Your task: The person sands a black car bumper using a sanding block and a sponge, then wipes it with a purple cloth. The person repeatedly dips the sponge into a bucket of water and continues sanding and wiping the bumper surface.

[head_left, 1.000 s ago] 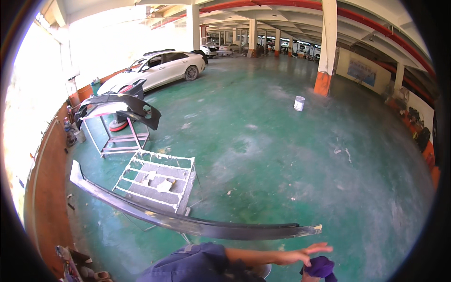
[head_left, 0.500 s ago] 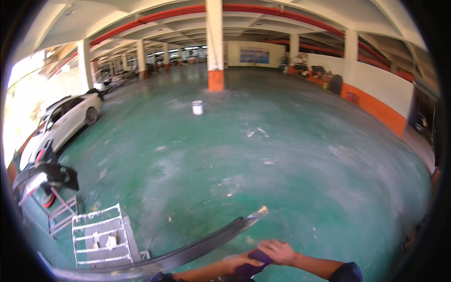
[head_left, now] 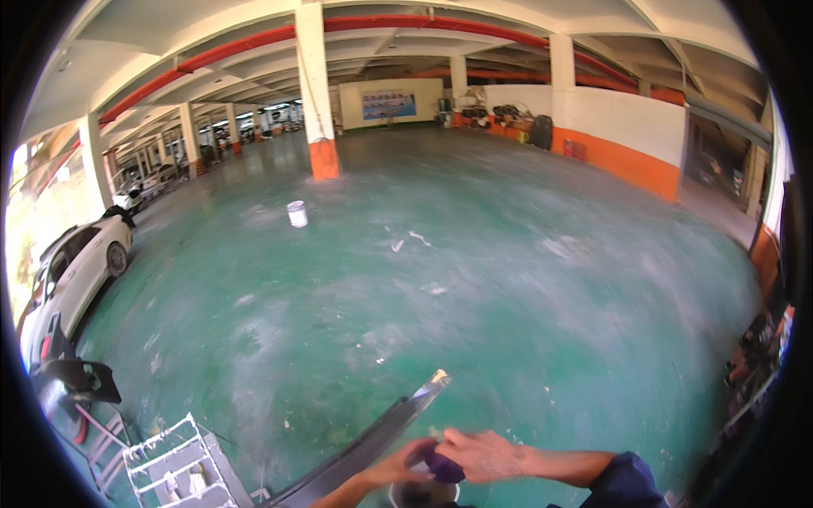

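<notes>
A dark purple cloth (head_left: 444, 465) is bunched between my two hands, low in the view. My right hand (head_left: 481, 455) grips it from the right, its fingers curled over the top. On the other side my left hand (head_left: 401, 466) has hold of it too, a little smeared by motion. Under the hands shows a round container (head_left: 455, 496) with a pale rim; its contents are mostly hidden. Beside my left forearm a long, dark grey, curved strip (head_left: 366, 449) reaches away from me, its far tip pale and yellowish. Neither hand touches it.
A white-painted metal rack (head_left: 161, 447) and a stand with dark car parts (head_left: 85, 385) are at the lower left. Beyond them is a white car (head_left: 80, 262). A white bucket (head_left: 296, 214) stands before an orange-based pillar (head_left: 323, 159). Assorted items line the right edge.
The view has turned to the right, so the surroundings sit further left. My hands still hold the purple cloth, now bunched differently, and the container under them shows more.
</notes>
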Available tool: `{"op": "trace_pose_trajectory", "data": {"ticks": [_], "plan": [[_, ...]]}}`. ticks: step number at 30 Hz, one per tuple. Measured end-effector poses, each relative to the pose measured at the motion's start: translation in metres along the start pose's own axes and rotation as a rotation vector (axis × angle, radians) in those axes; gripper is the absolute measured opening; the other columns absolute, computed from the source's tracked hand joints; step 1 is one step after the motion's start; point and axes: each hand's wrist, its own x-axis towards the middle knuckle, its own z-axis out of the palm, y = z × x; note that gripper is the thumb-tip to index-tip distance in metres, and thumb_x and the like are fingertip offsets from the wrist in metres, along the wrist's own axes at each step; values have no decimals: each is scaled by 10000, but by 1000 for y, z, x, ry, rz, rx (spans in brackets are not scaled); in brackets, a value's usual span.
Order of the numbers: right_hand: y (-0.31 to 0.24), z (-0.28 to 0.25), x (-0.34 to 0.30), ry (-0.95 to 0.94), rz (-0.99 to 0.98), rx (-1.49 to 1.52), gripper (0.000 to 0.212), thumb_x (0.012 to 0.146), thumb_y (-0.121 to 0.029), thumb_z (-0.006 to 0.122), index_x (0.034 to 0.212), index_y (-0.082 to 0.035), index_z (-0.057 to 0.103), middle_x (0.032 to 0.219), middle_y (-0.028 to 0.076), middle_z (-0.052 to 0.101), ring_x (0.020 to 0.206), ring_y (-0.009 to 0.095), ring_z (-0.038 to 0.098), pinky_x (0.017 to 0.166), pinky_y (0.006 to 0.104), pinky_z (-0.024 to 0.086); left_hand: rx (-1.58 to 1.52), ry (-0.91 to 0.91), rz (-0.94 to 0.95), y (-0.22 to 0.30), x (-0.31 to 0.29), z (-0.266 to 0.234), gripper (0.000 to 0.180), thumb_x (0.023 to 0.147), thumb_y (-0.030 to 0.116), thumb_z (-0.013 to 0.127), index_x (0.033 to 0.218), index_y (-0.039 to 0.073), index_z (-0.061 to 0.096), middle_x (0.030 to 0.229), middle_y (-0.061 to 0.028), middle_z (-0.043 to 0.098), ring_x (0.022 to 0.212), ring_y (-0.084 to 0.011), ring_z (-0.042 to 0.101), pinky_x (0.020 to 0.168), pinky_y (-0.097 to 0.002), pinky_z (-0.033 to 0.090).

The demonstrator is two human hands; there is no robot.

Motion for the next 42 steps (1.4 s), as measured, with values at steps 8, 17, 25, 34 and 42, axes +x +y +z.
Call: {"op": "trace_pose_trajectory", "data": {"ticks": [8,17,25,34,42], "plan": [[-23,-54,11,318,-64,346,441,715,67,616,1129,-80,662,1107,89,653,925,323,686,720,391,572,25,374,445,51,24,45,876,776,276,886,1481,30,430,1448,-196,468,1356,-295,463,1116,-433,409],[-35,-83,-5,1007,-60,693,362,617,157,617,931,3,713,955,119,694,876,181,676,772,297,538,-105,419,402,-3,102,83,449,839,142,814,1228,17,629,1045,-75,710,948,-146,648,863,-337,537],[23,-87,-98,464,547,-319,611,647,-67,812,1214,-33,589,1142,200,662,1013,337,661,828,412,538,-275,306,414,61,48,34,459,830,35,766,1253,9,589,1083,-60,684,1005,-136,652,885,-307,529],[116,133,-19,599,200,1149,873,693,-144,929,1423,19,478,1217,107,653,1139,206,627,991,371,506,189,344,521,113,30,41,462,671,125,739,1088,29,565,876,-198,660,820,-374,665,714,-452,516],[-6,29,24,535,147,700,451,739,-11,797,1123,23,565,991,86,679,916,169,664,830,316,539,972,765,131,100,-75,18,633,721,190,790,1303,65,575,1114,-156,704,1070,-350,690,913,-444,540]]}}
